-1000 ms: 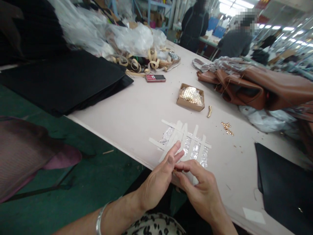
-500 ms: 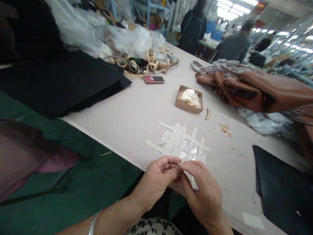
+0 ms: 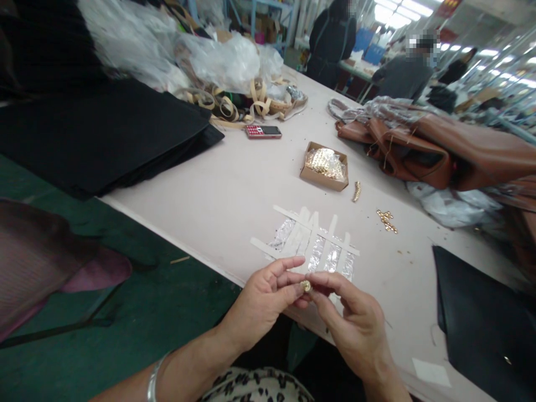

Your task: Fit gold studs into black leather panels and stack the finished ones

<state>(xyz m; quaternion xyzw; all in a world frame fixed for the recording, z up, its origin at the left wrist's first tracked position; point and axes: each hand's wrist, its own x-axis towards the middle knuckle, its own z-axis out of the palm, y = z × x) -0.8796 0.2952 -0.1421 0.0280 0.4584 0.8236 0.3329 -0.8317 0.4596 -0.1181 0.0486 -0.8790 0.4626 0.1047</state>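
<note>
A small gold metal piece (image 3: 306,286) is pinched between the fingertips of my left hand (image 3: 263,296) and my right hand (image 3: 355,318), just over the table's front edge. Beyond my hands, pale tape strips (image 3: 299,231) lie across clear plastic on the table. Farther back is an open cardboard box (image 3: 322,181) with bagged gold pieces (image 3: 324,162). A short stacked row of gold pieces (image 3: 357,191) lies right of the box, and a loose cluster (image 3: 387,221) lies farther right.
Black sheets (image 3: 117,134) are stacked at the left and another black sheet (image 3: 486,318) lies at the right. A red phone (image 3: 263,132) lies near tan strips and plastic bags. Brown leather bags (image 3: 473,145) are piled back right. Two people stand beyond the table.
My fingers have shifted around the gold piece, which now shows more plainly. My left index finger has lifted, and my right hand has opened out slightly from my left.
</note>
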